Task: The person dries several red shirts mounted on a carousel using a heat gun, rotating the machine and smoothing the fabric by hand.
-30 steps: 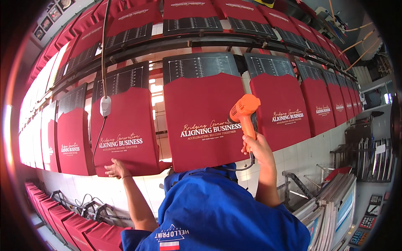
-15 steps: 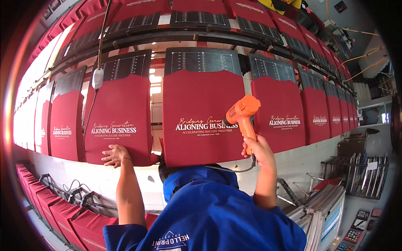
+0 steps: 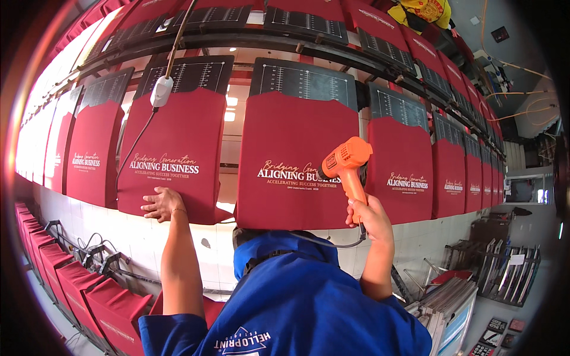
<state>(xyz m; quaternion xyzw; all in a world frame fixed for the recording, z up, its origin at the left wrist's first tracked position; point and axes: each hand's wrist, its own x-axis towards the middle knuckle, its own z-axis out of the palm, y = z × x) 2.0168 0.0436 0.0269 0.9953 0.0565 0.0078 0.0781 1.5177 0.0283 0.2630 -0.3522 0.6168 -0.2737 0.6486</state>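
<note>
An orange heat gun (image 3: 349, 159) is in my right hand (image 3: 370, 217), fingers wrapped round its handle. Its dark nozzle points left over the white and gold print of the dark red shirt (image 3: 297, 133) in front of me, hiding the print's right end. That shirt lies flat on a black board with ruled markings (image 3: 303, 83). To the left, my left hand (image 3: 164, 205) rests with spread fingers at the lower edge of another printed red shirt (image 3: 178, 127), holding nothing. The gun's dark cord (image 3: 326, 242) drops from the handle and runs across my waist.
More red shirts on boards (image 3: 401, 154) line both sides, with another row beyond a dark rail (image 3: 279, 44). A cable with a white socket block (image 3: 161, 92) hangs at left. Framed screens (image 3: 442, 308) and a metal rack (image 3: 510, 270) stand at lower right. Behind me are more shirts (image 3: 74, 282).
The view has shifted, so the shirts appear slightly farther right and higher. The heat gun sits a little farther left over the print. My left hand stays spread at the shirt's lower edge.
</note>
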